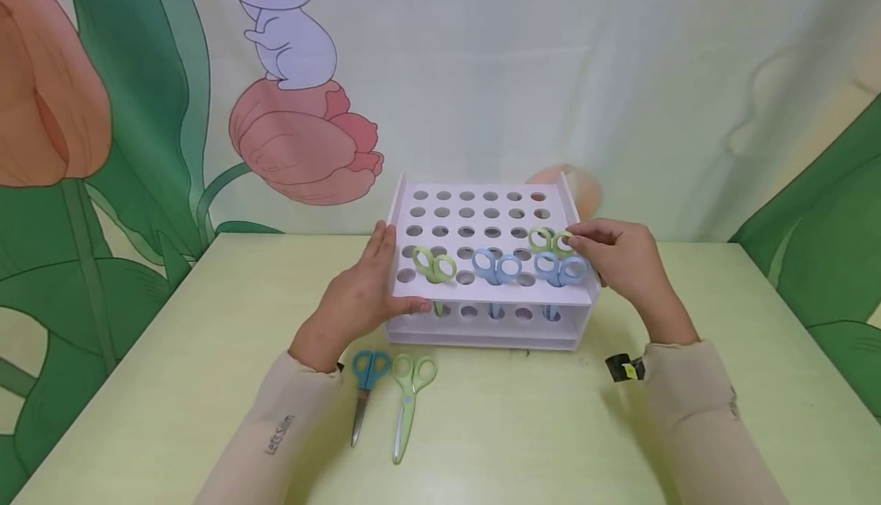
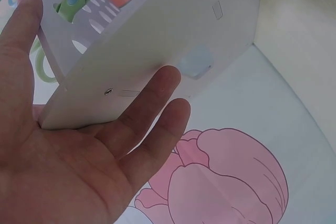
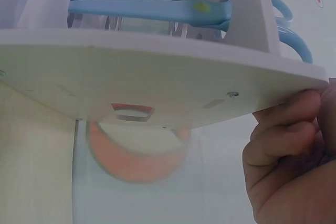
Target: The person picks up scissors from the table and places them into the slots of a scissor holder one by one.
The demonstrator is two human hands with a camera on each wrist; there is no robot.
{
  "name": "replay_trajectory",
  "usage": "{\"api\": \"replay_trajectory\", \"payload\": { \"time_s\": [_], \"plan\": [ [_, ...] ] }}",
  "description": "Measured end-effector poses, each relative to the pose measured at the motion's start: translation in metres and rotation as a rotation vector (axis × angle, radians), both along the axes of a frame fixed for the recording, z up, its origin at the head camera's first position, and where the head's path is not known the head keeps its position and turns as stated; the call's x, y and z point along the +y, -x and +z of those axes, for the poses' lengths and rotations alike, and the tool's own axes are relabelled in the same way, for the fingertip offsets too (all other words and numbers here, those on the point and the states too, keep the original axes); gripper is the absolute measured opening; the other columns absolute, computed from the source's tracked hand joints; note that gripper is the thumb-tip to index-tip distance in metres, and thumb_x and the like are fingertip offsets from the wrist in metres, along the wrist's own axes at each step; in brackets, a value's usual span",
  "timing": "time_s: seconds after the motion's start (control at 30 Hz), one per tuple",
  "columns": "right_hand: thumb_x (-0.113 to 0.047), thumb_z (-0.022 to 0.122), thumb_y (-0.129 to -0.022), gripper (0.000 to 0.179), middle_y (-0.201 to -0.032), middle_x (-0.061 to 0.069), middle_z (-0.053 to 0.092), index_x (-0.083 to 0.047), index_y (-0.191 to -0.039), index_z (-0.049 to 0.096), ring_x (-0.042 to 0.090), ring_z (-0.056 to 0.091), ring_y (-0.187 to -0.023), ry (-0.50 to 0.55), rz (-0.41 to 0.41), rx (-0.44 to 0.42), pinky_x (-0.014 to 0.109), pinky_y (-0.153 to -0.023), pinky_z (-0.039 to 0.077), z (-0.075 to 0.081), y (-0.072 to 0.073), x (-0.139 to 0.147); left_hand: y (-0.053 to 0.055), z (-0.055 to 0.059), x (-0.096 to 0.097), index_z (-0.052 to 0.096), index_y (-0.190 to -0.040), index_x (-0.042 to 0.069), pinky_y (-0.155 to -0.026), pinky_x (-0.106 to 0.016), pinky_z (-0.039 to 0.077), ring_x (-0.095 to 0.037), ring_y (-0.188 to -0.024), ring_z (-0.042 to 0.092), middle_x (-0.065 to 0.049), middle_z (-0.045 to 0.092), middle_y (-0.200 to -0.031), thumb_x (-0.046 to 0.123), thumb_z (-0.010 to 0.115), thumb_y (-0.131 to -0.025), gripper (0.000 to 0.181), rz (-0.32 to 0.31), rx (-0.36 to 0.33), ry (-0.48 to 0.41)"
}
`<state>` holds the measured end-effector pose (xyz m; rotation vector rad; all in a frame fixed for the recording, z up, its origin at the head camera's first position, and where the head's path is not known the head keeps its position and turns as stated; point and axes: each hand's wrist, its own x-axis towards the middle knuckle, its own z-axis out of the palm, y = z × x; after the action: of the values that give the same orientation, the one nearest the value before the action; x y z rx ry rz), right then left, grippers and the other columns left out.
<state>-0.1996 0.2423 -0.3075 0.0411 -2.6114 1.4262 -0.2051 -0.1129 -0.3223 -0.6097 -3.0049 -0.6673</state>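
Note:
A white rack (image 1: 489,291) with rows of round holes stands on the table. My left hand (image 1: 358,291) rests against its left side panel (image 2: 157,61), fingers straight, thumb lying on the front edge. At the right, my right hand (image 1: 619,252) pinches a handle loop of green scissors (image 1: 540,239), which stand behind blue scissors (image 1: 560,281) in the front row. Other blue scissors (image 1: 496,275) and green scissors (image 1: 435,274) stand in that row, handles up, blades down through the holes. My right fingers (image 3: 286,145) bend beside the right side panel (image 3: 184,77).
On the table (image 1: 516,428) in front of the rack lie teal-handled scissors (image 1: 370,371) and light-green scissors (image 1: 407,405), blades toward me. A curtain (image 1: 468,92) printed with tulips and a white animal hangs behind the table.

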Motion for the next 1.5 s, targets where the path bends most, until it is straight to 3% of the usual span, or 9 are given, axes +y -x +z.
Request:
{"api": "replay_trajectory", "payload": {
  "time_s": [0.3, 0.4, 0.63, 0.83, 1.0, 1.17, 1.33, 1.5],
  "plan": [
    [-0.025, 0.068, -0.099, 0.031, -0.111, 0.017, 0.07, -0.005, -0.123, 0.072, 0.016, 0.056, -0.063, -0.03, -0.006, -0.049, 0.028, -0.052, 0.049, 0.006, -0.004, 0.003, 0.0, -0.001, 0.002, 0.005, -0.161, 0.0, -0.086, -0.047, 0.052, -0.038, -0.137, 0.045, -0.018, 0.0, -0.167, 0.054, 0.083, -0.078, 0.126, 0.005, -0.008, -0.003],
    [-0.022, 0.068, -0.099, 0.031, -0.112, 0.018, 0.069, -0.005, -0.124, 0.071, 0.018, 0.055, -0.059, -0.026, -0.016, -0.048, 0.028, -0.051, 0.048, 0.009, -0.005, 0.004, 0.0, 0.0, 0.002, 0.005, -0.161, 0.0, -0.085, -0.047, 0.052, -0.039, -0.133, 0.048, -0.019, 0.001, -0.167, 0.055, 0.082, -0.078, 0.126, 0.001, 0.001, 0.003],
    [-0.023, 0.066, -0.1, 0.032, -0.114, 0.017, 0.07, -0.004, -0.126, 0.07, 0.019, 0.052, -0.049, -0.005, -0.034, 0.022, 0.027, -0.047, 0.045, 0.019, -0.013, 0.004, -0.001, 0.002, 0.002, 0.005, -0.161, 0.0, -0.086, -0.047, 0.051, -0.039, -0.128, 0.052, -0.019, 0.001, -0.167, 0.055, 0.083, -0.079, 0.126, -0.003, -0.001, 0.004],
    [-0.027, 0.068, -0.099, 0.032, -0.109, 0.005, 0.073, -0.007, -0.124, 0.071, 0.021, 0.056, -0.051, 0.072, -0.038, 0.112, 0.025, -0.048, 0.046, 0.029, -0.025, -0.005, 0.0, 0.001, 0.001, 0.005, -0.161, 0.0, -0.084, -0.046, 0.052, -0.039, -0.122, 0.057, -0.019, 0.002, -0.167, 0.056, 0.081, -0.079, 0.125, -0.005, 0.003, 0.006],
    [-0.023, 0.072, -0.097, 0.027, -0.098, -0.006, 0.076, -0.006, -0.118, 0.073, 0.021, 0.057, -0.051, 0.161, 0.041, 0.215, 0.025, -0.049, 0.047, 0.036, -0.036, -0.019, 0.0, 0.001, -0.001, 0.005, -0.161, 0.0, -0.087, -0.047, 0.051, -0.039, -0.127, 0.054, -0.018, 0.002, -0.168, 0.055, 0.077, -0.083, 0.12, -0.015, 0.006, -0.002],
    [-0.009, 0.07, -0.096, 0.018, -0.095, 0.0, 0.076, -0.005, -0.113, 0.075, 0.02, 0.056, -0.05, 0.236, 0.187, 0.279, 0.025, -0.049, 0.047, 0.041, -0.045, -0.034, 0.0, 0.001, -0.003, 0.005, -0.16, -0.002, -0.098, -0.049, 0.047, -0.04, -0.138, 0.043, -0.018, -0.001, -0.167, 0.054, 0.068, -0.09, 0.11, -0.024, -0.01, 0.003],
    [-0.007, 0.071, -0.096, 0.018, -0.091, 0.001, 0.076, -0.001, -0.112, 0.074, 0.022, 0.057, -0.051, 0.237, 0.287, 0.231, 0.029, -0.051, 0.048, 0.041, -0.048, -0.048, 0.001, 0.003, -0.004, 0.005, -0.161, 0.0, -0.105, -0.051, 0.04, -0.039, -0.141, 0.039, -0.016, -0.001, -0.168, 0.047, 0.059, -0.1, 0.094, -0.014, -0.035, -0.005],
    [-0.007, 0.072, -0.095, 0.018, -0.079, 0.004, 0.072, 0.0, -0.111, 0.074, 0.025, 0.058, -0.052, 0.201, 0.366, 0.153, 0.031, -0.048, 0.047, 0.029, -0.045, -0.063, 0.001, 0.001, -0.005, 0.012, -0.16, -0.003, -0.096, -0.052, 0.047, -0.041, -0.13, 0.051, -0.02, 0.007, -0.166, 0.029, 0.051, -0.107, 0.072, -0.027, 0.04, 0.009]
  ]
}}
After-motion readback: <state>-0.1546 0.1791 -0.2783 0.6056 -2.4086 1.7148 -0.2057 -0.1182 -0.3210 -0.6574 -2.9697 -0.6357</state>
